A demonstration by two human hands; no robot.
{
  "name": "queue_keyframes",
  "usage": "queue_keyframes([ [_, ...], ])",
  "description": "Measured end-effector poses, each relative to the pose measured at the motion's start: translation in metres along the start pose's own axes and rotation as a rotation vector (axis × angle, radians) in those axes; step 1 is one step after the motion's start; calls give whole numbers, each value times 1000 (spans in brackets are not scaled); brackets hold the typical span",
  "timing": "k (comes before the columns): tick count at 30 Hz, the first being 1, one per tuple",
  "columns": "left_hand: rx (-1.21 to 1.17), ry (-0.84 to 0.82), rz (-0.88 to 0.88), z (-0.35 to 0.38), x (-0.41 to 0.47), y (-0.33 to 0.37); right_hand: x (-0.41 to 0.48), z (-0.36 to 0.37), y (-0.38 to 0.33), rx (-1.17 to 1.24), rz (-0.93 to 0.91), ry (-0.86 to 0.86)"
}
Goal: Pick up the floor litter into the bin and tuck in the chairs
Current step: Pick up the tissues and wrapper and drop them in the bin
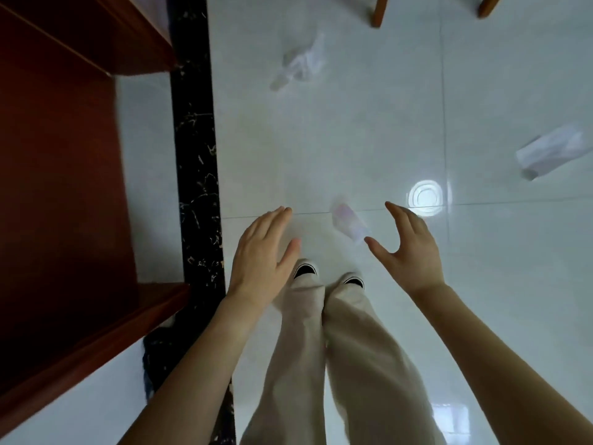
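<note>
Now litter pickup: both hands, left [260, 252] and right [409, 248], spread wide and empty. A blurred wrapper [349, 222], perhaps plastic, lies between them, nearer the right thumb; next, stoop and pinch it.

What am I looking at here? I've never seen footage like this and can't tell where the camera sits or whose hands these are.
There is no machine here. The camera is worn on a person's head and looks down, so you see their own arms, trousers and shoes from above. The left hand and right hand are both open and empty, with nothing in either grip. They hang above a glossy white tiled floor. Between the hands a small pale wrapper lies on the floor. Farther off are a crumpled white tissue and a flat white paper packet. At the top, two wooden chair legs show. On the left is reddish-brown wooden furniture. The bright circle is a reflected lamp.
</note>
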State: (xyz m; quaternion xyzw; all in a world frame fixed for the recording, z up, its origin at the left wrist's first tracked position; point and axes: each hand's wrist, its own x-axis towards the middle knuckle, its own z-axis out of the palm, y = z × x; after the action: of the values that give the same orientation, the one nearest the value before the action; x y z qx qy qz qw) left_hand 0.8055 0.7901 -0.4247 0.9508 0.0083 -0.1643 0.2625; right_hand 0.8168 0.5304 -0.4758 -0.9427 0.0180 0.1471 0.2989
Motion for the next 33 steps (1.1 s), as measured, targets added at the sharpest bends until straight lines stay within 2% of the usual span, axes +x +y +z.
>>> queue_keyframes([
  [6, 26, -49, 101, 153, 70, -102, 46, 165, 114, 3, 189, -50],
  [9, 30, -47, 139, 209, 93, -137, 63, 224, 152, -28, 196, -84],
  [13, 16, -45, 174, 252, 109, -156, 79, 274, 178, -65, 151, -98],
  [17, 27, -92, 213, 266, 116, -159, 80, 291, 188, -114, 163, -95],
  [23, 31, -108, 215, 216, 104, -129, 58, 229, 146, -21, 161, 4],
  [33, 25, -23, 208, 9, 61, -4, 15, 12, -33, 70, 40, 111],
])
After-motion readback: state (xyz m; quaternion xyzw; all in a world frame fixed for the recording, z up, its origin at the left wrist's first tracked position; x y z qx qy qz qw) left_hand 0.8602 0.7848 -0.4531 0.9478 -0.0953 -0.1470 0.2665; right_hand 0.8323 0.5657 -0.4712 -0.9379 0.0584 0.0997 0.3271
